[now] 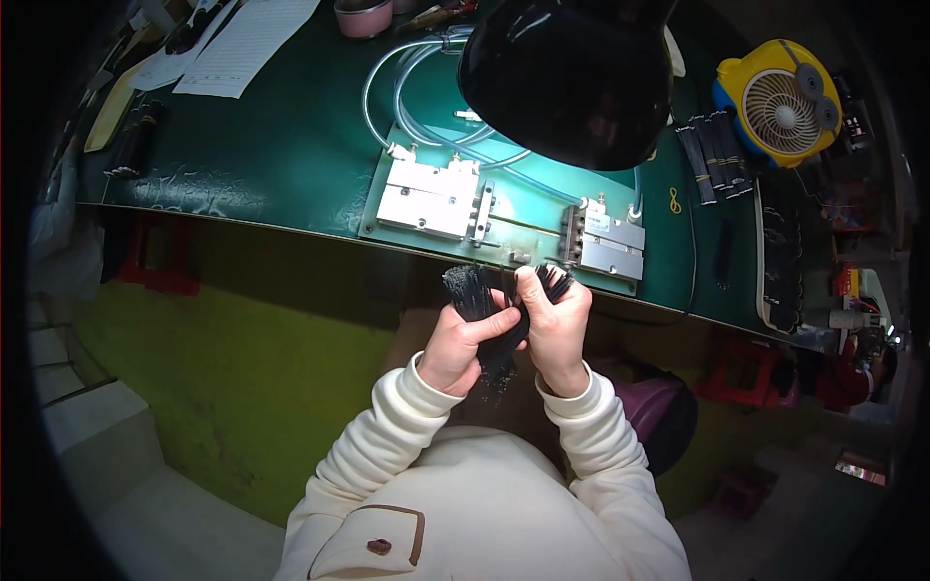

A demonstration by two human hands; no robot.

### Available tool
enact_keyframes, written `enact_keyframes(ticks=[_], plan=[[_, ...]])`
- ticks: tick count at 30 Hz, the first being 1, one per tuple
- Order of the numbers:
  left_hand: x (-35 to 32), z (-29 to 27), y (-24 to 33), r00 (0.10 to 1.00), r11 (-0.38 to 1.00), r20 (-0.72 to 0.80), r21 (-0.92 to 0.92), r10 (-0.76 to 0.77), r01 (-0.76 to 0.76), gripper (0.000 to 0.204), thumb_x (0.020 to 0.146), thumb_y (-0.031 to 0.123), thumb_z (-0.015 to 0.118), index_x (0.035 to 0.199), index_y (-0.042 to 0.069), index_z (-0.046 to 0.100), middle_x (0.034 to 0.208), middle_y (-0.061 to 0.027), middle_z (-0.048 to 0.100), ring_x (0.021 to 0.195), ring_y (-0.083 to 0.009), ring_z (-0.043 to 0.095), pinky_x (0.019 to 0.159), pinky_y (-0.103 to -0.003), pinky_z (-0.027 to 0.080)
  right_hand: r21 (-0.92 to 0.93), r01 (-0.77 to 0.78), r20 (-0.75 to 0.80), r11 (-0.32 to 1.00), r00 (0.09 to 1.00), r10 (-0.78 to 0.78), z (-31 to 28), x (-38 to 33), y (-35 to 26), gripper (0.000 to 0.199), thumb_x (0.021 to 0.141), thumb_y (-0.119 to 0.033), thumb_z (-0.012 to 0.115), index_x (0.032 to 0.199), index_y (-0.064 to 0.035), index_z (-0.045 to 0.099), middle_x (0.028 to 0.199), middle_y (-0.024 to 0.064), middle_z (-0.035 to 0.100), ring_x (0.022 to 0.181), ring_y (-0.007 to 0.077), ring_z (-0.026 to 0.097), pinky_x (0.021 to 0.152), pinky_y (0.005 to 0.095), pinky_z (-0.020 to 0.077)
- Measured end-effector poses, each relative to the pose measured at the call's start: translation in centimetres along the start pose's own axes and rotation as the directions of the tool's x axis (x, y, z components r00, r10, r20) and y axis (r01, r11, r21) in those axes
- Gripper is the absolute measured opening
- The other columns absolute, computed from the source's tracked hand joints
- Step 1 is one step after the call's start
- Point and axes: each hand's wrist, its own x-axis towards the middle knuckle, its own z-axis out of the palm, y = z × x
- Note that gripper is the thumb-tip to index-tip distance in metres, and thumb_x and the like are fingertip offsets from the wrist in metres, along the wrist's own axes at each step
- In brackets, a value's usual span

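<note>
My left hand [455, 349] is closed round a thick bundle of thin black strands [469, 292], whose cut-looking ends fan out above and below the fingers. Close beside it, my right hand [562, 324] grips a smaller part of the strands [554, 281], thumb on top. Whether these are wires or cut tubing is too small to tell. Both hands are in front of the table's near edge, just below a clamping fixture with a left metal block [421, 201] and a right metal block [612, 244] on a pale base plate [372, 215].
A black lamp [567, 87] overhangs the fixture. Clear air tubes [370, 102] loop behind it. To the right are banded black bundles [715, 160], a yellow rubber band [675, 200], a yellow-blue fan [783, 111] and a tray [763, 271]. Papers [242, 48] and another bundle [136, 140] lie left.
</note>
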Motion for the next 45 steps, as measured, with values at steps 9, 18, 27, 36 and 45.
enact_keyframes(ticks=[9, 18, 27, 36, 45], plan=[[-0.32, -0.25, 0.05, 1.0, 1.0, -0.001, -0.01, -0.011, 0.011, 0.012, 0.075, 0.001, 0.06, 0.084, 0.004, 0.053, 0.075, -0.0039, 0.056, 0.064, -0.0134, 0.055, 0.057, -0.028, 0.049, 0.05, 0.106, -0.069, 0.993, 0.992, -0.102, 0.83, -0.3, 0.78, 0.016, 0.082, -0.011, 0.056, 0.075, 0.0022, 0.064, 0.052, 0.0003, 0.055, 0.04, 0.0031, 0.045, 0.034, 0.0188, 0.0322], [-0.3, 0.09, 0.28, 1.0, 1.0, -0.026, 0.026, 0.009, -0.008, 0.013, 0.074, 0.001, 0.061, 0.084, 0.003, 0.053, 0.074, -0.0049, 0.056, 0.064, -0.0138, 0.056, 0.058, -0.028, 0.049, -0.028, 0.086, -0.122, 0.996, 0.989, -0.089, 0.73, -0.1, 0.39, 0.016, 0.081, -0.01, 0.056, 0.076, 0.0025, 0.063, 0.051, -0.0004, 0.054, 0.041, 0.0034, 0.045, 0.034, 0.0187, 0.0324], [0.01, -0.33, 0.05, 1.0, 0.999, 0.006, 0.044, 0.007, -0.007, 0.013, 0.074, 0.002, 0.062, 0.085, 0.003, 0.053, 0.075, -0.0051, 0.057, 0.065, -0.0141, 0.057, 0.059, -0.027, 0.049, -0.039, 0.098, -0.091, 0.994, 0.991, -0.101, 0.41, 0.32, 0.63, 0.017, 0.08, -0.01, 0.056, 0.071, 0.0024, 0.063, 0.051, 0.0001, 0.055, 0.045, 0.0035, 0.047, 0.04, 0.0196, 0.0362], [-0.11, 0.1, 0.01, 0.999, 1.0, -0.032, 0.018, 0.01, -0.009, 0.012, 0.075, 0.002, 0.061, 0.084, 0.003, 0.053, 0.077, -0.0054, 0.057, 0.065, -0.0146, 0.057, 0.059, -0.028, 0.051, 0.014, 0.033, -0.017, 0.999, 0.999, -0.033, 0.07, 0.09, 0.12, 0.018, 0.081, -0.01, 0.056, 0.07, 0.0022, 0.063, 0.052, 0.0003, 0.055, 0.045, 0.0033, 0.047, 0.039, 0.0192, 0.0351], [-0.34, -0.41, 0.04, 1.0, 0.999, 0.02, 0.035, -0.009, 0.009, 0.011, 0.075, 0.002, 0.061, 0.083, 0.003, 0.054, 0.075, -0.0051, 0.057, 0.064, -0.0142, 0.057, 0.056, -0.029, 0.051, 0.039, 0.041, -0.043, 0.998, 0.998, -0.039, 0.58, -0.3, 0.07, 0.017, 0.081, -0.01, 0.056, 0.074, 0.0023, 0.064, 0.053, 0.0001, 0.056, 0.043, 0.0032, 0.046, 0.037, 0.0188, 0.0342]])
